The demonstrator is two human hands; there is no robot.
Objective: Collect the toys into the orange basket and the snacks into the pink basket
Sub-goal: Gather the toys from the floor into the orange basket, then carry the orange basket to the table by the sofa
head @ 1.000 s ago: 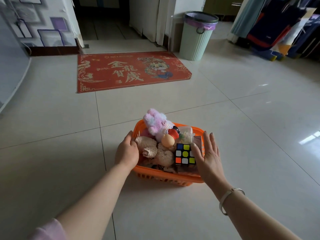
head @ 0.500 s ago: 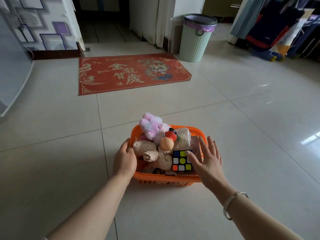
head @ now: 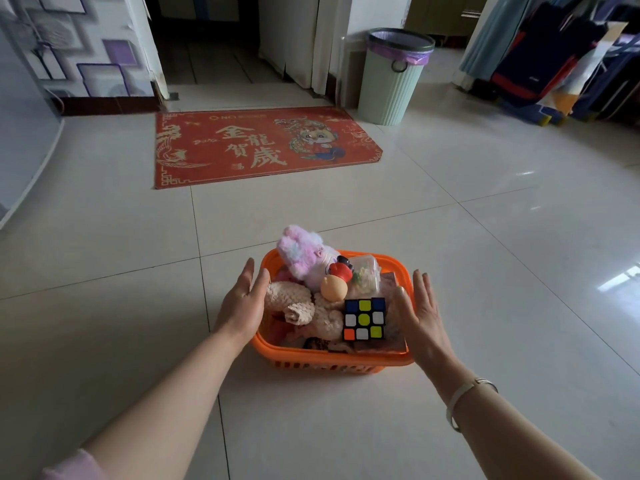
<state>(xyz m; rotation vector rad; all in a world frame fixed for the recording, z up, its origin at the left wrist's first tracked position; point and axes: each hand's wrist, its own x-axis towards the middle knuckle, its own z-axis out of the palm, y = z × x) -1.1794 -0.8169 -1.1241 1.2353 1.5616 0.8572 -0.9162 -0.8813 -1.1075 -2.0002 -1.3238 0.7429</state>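
**Both palms flanking the loaded orange basket**

We are looking down at the orange basket, which is sitting on the tiled floor directly ahead of us, piled above its rim with toys: a pink plush at the far end, a beige knitted toy in the middle, a small doll with a red cap, a clear plastic box and a puzzle cube toward the near right.

We are holding our left hand at the basket's left wall and our right hand at its right wall. Both are spread flat with straight fingers, palms turned inward toward each other, gripping nothing. The left palm is lying right against the rim or just beside it; we cannot tell whether it is touching. The right hand is sitting by the right rim, its fingertips reaching along that side.

The basket's long axis is running away from us, near to far, so it is lying squarely between the two palms, and neither hand looks clearly nearer. We are judging that any lift or slide would need both hands closing inward on the long sides together, evenly, because the heaped plush and cube could tip out if one side rises first.

No pink basket and no snacks are showing here; a red doormat and a pale green bin are lying well beyond.
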